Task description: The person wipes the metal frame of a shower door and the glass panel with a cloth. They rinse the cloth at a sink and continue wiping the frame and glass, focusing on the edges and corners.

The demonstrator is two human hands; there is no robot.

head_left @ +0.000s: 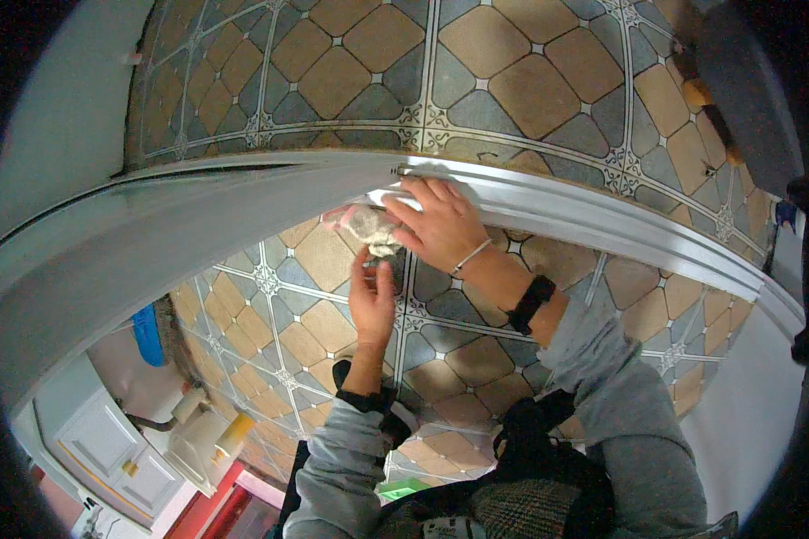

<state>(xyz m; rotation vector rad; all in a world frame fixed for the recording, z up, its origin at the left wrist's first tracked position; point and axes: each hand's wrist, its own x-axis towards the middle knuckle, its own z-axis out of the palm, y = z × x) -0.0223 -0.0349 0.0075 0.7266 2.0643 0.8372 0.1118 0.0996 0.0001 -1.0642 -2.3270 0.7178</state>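
A crumpled, damp-looking cloth (372,228), greyish white with a pink part, is bunched against the edge of a white door panel (195,209). My right hand (445,222) reaches over a white grooved door track (580,205). Its thumb and index finger are at the cloth's right side, and the other fingertips rest on the track. Just below the cloth is my left hand (372,303), palm turned inward with thumb and fingers apart. Its fingertips come close to the cloth's lower end; whether they touch it I cannot tell.
Patterned floor tiles (532,87) lie on both sides of the track. At lower left are a white cabinet (118,445), a blue object (148,337) and a yellow-and-white roll-shaped item (232,438). A light green object (402,488) is near my feet. A dark grey furnishing (741,87) stands upper right.
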